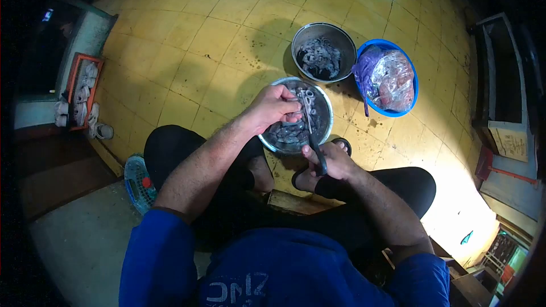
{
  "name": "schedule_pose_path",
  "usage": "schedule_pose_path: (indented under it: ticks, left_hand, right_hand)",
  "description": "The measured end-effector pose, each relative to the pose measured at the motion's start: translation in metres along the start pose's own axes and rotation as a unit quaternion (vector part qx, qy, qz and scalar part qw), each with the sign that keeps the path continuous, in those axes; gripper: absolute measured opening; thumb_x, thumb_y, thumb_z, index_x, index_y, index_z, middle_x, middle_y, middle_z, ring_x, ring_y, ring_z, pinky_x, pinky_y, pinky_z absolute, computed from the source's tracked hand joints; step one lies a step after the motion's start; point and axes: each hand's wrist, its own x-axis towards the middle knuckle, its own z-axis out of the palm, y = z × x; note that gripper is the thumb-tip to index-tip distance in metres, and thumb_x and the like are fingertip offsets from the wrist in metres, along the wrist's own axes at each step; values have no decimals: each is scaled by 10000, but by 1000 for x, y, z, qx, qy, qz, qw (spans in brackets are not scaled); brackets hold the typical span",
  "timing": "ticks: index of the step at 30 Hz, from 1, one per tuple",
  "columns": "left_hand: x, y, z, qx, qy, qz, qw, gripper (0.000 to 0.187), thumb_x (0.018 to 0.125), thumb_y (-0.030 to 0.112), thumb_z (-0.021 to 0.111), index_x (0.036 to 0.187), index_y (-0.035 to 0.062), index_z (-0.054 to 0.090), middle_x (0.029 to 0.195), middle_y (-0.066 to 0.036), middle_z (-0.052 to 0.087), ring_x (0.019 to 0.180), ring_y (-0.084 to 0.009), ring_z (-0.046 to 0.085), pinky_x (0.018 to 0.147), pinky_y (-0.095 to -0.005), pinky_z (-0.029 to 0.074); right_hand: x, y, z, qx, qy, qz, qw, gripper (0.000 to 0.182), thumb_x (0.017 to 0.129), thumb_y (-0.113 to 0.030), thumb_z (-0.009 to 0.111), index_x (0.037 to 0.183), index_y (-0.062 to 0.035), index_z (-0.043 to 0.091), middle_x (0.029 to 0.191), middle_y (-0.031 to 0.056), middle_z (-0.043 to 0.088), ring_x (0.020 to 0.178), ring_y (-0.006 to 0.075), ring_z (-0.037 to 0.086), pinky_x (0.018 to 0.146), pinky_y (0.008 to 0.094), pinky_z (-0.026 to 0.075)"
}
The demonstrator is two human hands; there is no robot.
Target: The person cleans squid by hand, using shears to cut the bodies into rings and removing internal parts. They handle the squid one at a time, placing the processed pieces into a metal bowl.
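Seated worker trims seafood w/ scissors over floor bowl

Left hand (pixel 273 108) pinches a grey piece (pixel 291 118) above the steel bowl (pixel 326 115); right hand (pixel 335 162) clenched on scissors (pixel 313 131). Best short snips, fingers behind blades.

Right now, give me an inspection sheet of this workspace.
Surface: yellow tiled floor, wet-looking, glare at top.
Job's things: round metal bowl of grey fish pieces below the hands; black-handled scissors over it.
Clutter: second metal bowl with dark scraps; blue plastic basin holding clear and purple bags; teal basket by the knee.
Grippers: left hand pinches a fish piece over the bowl; right hand grips the scissor handles.
Cables: nothing seen.
Surroundings: orange rack of pale footwear at left; wooden furniture at right.
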Motion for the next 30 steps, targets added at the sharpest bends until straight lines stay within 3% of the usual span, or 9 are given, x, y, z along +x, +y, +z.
schedule_pose_path:
  ticks: [8, 14, 17, 24, 26, 29, 30]
  left_hand:
    - [3, 5, -6, 6, -11, -15, 1000, 165, 850, 35, 656, 937, 5, 519, 879, -108, 624, 733, -171, 656, 615, -263, 564]
    - [-4, 3, 3, 55, -46, -40, 997, 177, 835, 34, 667, 927, 14, 517, 870, -101, 617, 723, -166, 650, 605, -255, 556]
    - [-1, 4, -3, 30, -39, -38, 998, 177, 835, 34, 665, 932, 10, 518, 889, -105, 615, 719, -161, 643, 603, -251, 549]
    - [-5, 3, 2, 61, -61, -71, 994, 182, 838, 51, 673, 937, 0, 529, 852, -101, 621, 714, -150, 636, 605, -249, 543]
    - [-3, 2, 1, 56, -68, -76, 993, 177, 835, 40, 675, 928, -11, 533, 838, -104, 623, 711, -155, 637, 594, -249, 548]
    - [-3, 0, 2, 57, -71, -85, 992, 160, 839, 36, 670, 916, -16, 539, 847, -107, 624, 721, -161, 644, 613, -254, 557]
    - [-6, 2, 7, 60, -59, -80, 993, 139, 859, 33, 642, 947, -24, 551, 888, -111, 624, 783, -170, 653, 675, -257, 564]
  right_hand:
    - [6, 11, 7, -62, 40, 6, 997, 737, 839, -710, 467, 565, -36, 583, 536, 38, 593, 547, 153, 616, 559, 319, 489]
    - [3, 8, 9, -44, 71, -44, 995, 732, 842, -699, 479, 554, -34, 584, 513, 43, 579, 536, 160, 614, 556, 325, 487]
    - [6, 13, 8, -86, 50, -3, 995, 737, 840, -705, 472, 561, -32, 587, 527, 48, 588, 552, 168, 622, 558, 330, 487]
    - [5, 11, 10, -57, 86, -30, 994, 736, 836, -704, 482, 563, -31, 600, 523, 52, 594, 549, 164, 625, 581, 337, 498]
    - [6, 10, 8, -103, 84, 4, 991, 742, 819, -715, 499, 563, -25, 591, 523, 60, 590, 536, 159, 620, 556, 319, 495]
    - [9, 19, 3, -60, 81, -37, 994, 746, 817, -721, 494, 551, -28, 569, 531, 74, 583, 516, 148, 600, 513, 298, 480]
    - [9, 18, 0, -60, 81, -38, 994, 746, 817, -721, 494, 551, -28, 569, 531, 74, 583, 516, 148, 600, 513, 298, 480]
